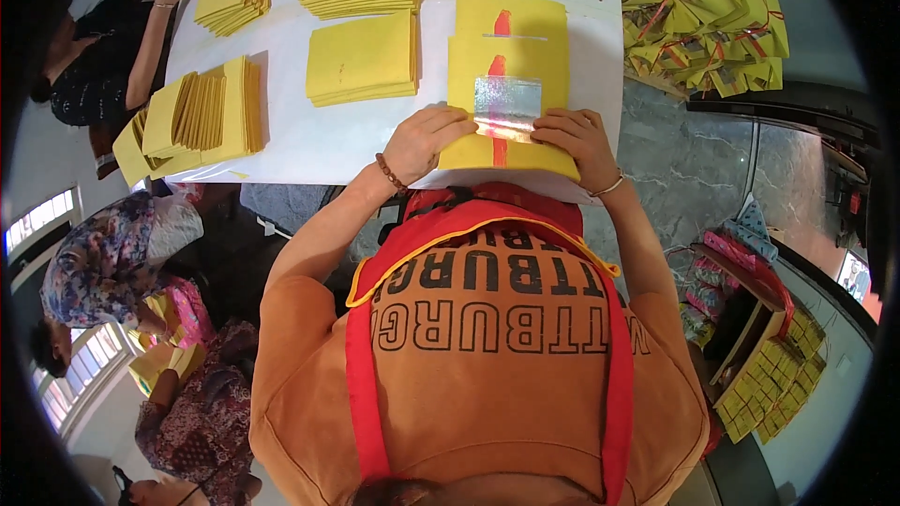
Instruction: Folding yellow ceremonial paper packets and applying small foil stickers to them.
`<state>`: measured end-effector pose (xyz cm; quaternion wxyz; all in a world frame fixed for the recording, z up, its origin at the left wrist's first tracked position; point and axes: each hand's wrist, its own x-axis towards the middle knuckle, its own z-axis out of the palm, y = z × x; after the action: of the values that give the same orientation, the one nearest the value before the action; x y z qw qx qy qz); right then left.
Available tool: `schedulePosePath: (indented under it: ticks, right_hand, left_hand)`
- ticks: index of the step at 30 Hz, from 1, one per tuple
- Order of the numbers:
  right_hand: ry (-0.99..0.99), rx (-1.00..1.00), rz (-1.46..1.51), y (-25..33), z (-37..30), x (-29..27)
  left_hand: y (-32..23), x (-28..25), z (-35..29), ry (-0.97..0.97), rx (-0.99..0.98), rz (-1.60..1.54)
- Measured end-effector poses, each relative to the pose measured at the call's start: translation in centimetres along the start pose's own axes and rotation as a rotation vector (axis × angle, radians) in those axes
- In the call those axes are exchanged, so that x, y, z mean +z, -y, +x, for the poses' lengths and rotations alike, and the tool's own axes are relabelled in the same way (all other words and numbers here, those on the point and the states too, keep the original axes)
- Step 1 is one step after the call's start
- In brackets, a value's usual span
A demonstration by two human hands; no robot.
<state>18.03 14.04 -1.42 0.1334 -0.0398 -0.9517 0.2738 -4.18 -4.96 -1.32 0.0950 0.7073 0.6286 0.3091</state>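
Observation:
A stack of yellow paper sheets (459, 66) lies near the table's front edge, each visible upper sheet bearing a red mark down its middle. On the nearest part of it rests a shiny silver foil square (508, 94), its lower part catching bright light. My left hand (429, 139) has its curled fingers at the foil's lower left edge. At the lower right edge, the bent fingers of my right hand (579, 142) press on the foil, with the palm over the paper's right side. Both thumbs are mostly hidden.
On the white table (281, 136) stand several piles of folded yellow paper, including a nearby pile (362, 58) and a fanned one (202, 112). Tied yellow bundles (708, 19) are heaped beyond the right edge. Other people (117, 66) work at the left. A wooden rack (750, 347) stands lower right.

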Motion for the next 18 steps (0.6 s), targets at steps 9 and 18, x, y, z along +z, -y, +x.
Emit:
schedulePosePath:
  ticks: [9, 18]
  right_hand:
    - [-0.288, 0.723, 0.567, -0.1, 2.1, 3.1]
    - [-0.499, 0.779, 0.481, -0.4, 3.2, 4.0]
  left_hand:
    - [0.8, 1.0, 3.7, 0.015, -0.686, -0.181]
    - [3.9, 4.7, 3.0, -0.215, -0.835, -0.546]
